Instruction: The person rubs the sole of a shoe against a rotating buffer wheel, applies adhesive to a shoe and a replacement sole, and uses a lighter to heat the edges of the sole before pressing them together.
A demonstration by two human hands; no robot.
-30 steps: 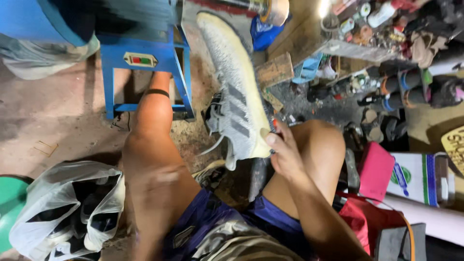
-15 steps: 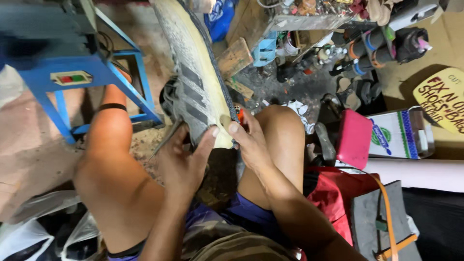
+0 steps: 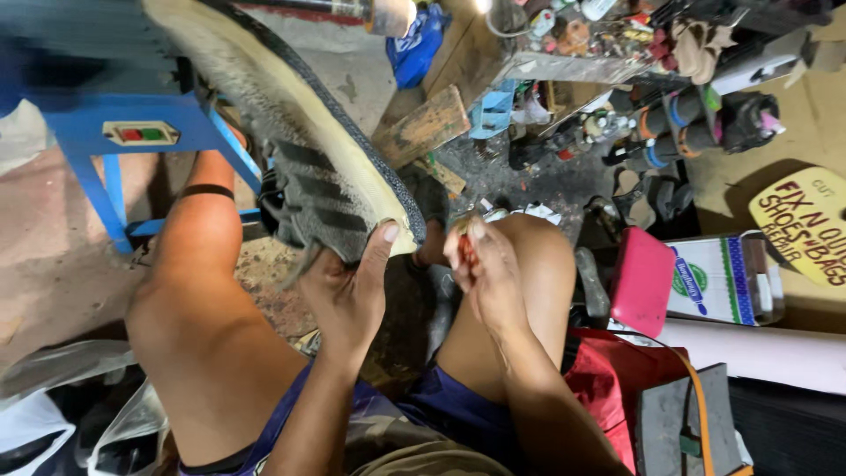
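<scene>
Head view first, from where I am watching remotely: the left hand (image 3: 348, 295) is gripping the heel end of a grey sneaker (image 3: 291, 150), thumb pressed up against the cream sole edge and fingers wrapped underneath, so it is clamped firmly on the shoe. The sneaker is being held up above the person's left knee, sole edge facing the camera, its dark stripes showing on the side and its toe reaching toward the upper left of the view. Just beside the heel, the right hand (image 3: 485, 269) is pinching a small red object (image 3: 465, 251) between its fingertips; I cannot tell what that object is. That hand is hovering over the right knee, near the shoe but apart from it.

Moving outward, a blue metal stand (image 3: 115, 150) with a small switch panel is standing on the floor behind the sneaker, at the left. A pink block (image 3: 641, 282) is lying to the right of the right knee, with a white box (image 3: 718, 282) just beside it. Cluttered shelves of repair supplies (image 3: 617, 35) are filling the top right, and clear plastic bags (image 3: 53, 414) are lying at the bottom left corner of the floor.
</scene>
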